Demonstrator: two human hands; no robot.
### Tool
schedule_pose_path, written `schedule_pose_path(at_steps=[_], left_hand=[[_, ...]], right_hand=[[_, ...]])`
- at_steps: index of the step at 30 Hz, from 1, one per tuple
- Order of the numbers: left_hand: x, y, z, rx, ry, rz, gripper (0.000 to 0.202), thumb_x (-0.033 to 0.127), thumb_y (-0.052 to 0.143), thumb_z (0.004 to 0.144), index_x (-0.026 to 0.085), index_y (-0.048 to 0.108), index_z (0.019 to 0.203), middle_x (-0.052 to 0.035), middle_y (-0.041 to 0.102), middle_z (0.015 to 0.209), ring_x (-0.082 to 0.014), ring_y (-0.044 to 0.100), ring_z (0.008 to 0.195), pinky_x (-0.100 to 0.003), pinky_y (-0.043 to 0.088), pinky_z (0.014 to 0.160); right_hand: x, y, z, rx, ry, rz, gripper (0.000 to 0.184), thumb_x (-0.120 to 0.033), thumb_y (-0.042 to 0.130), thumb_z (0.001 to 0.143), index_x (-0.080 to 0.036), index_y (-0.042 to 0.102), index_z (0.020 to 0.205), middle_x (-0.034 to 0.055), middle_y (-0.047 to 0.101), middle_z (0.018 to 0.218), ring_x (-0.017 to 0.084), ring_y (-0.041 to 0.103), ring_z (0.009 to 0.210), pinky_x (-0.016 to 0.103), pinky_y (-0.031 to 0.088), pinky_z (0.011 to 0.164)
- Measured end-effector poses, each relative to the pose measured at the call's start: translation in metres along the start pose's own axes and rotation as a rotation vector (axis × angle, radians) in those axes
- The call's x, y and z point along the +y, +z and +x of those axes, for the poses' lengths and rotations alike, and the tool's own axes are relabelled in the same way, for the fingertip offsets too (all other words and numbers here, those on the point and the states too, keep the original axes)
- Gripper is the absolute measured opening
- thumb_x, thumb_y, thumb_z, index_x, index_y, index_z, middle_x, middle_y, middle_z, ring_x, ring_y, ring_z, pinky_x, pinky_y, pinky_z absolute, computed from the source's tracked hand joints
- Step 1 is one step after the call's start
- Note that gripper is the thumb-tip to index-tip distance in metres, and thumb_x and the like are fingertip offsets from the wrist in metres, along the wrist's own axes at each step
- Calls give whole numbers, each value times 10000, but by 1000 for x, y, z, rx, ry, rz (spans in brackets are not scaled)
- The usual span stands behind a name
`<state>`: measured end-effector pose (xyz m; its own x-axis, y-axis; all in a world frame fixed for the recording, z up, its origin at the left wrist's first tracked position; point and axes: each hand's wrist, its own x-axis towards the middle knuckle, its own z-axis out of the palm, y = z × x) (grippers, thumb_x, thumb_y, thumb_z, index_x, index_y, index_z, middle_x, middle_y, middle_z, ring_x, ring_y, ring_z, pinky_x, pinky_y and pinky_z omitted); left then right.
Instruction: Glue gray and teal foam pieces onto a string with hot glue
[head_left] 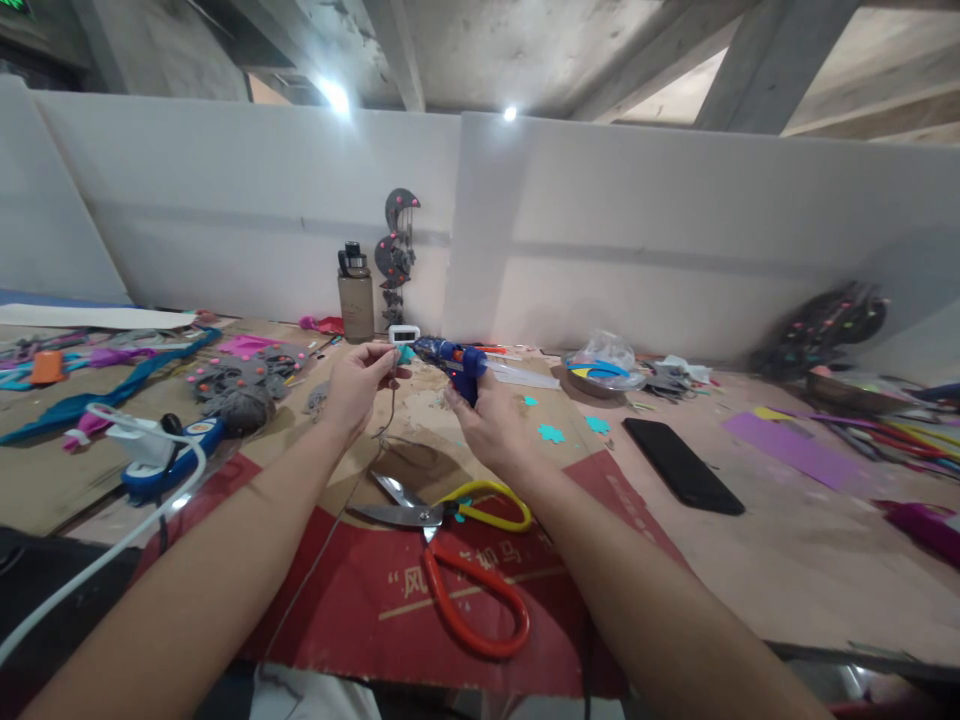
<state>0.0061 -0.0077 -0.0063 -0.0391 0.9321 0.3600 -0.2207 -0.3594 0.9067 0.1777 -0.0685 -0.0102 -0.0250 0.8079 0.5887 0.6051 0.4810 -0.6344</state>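
Closed in a pinch, my left hand [362,385] holds a small teal piece [405,354], and a thin grey cord [390,408] hangs below its fingers. My right hand [487,415] is wrapped round a blue hot glue gun [461,364], whose nozzle points left at the teal piece. Whether the nozzle touches the piece, I cannot tell. Scissors [431,515] with one yellow and one red handle lie spread on the red cardboard [360,610] below my hands. Teal flower cutouts [551,433] lie to the right of my right hand.
A bottle [356,300] stands by the white partition, beside a hanging grey ornament [396,255]. At left are a power strip [172,455] with a white cable and grey yarn [247,400]. A black phone [682,465], purple sheet [795,448] and bowl [600,378] lie right.
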Motion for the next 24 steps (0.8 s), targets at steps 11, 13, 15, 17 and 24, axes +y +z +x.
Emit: schedule_pose_path(at_steps=[11,13,15,17,24], left_hand=[[-1,0,0,0,5,8,286,341,725,645,129,605,796,-30,646,694,-125,633,577,-210,409,497],[-1,0,0,1,5,9,282,337,724,645,130,607,797,-28,645,693,-122,631,577,-209,410,497],[-1,0,0,3,4,10,282,336,725,643,129,607,794,-25,641,685,-123,631,577,-209,411,497],[0,0,0,4,0,8,285,336,727,640,128,605,791,-21,635,676,-123,631,577,-208,413,497],[0,0,0,-8,-13,1,290,336,731,637,132,599,795,-21,628,675,-130,637,591,-194,413,480]], right_hand=[[-1,0,-1,-19,17,6,271,-307,484,831,-166,549,1054,104,630,943,215,575,839,349,446,769],[-1,0,-1,-16,29,3,267,-306,483,830,-166,552,1047,103,630,937,215,575,830,348,446,766],[-2,0,-1,-19,18,7,271,-308,484,830,-171,553,1053,100,631,944,216,577,840,346,446,772],[-2,0,-1,-22,2,10,275,-308,486,829,-170,554,1058,99,632,950,217,577,856,345,445,782],[-1,0,0,3,30,-8,289,-316,482,825,-162,546,1061,111,630,951,222,576,854,353,447,782]])
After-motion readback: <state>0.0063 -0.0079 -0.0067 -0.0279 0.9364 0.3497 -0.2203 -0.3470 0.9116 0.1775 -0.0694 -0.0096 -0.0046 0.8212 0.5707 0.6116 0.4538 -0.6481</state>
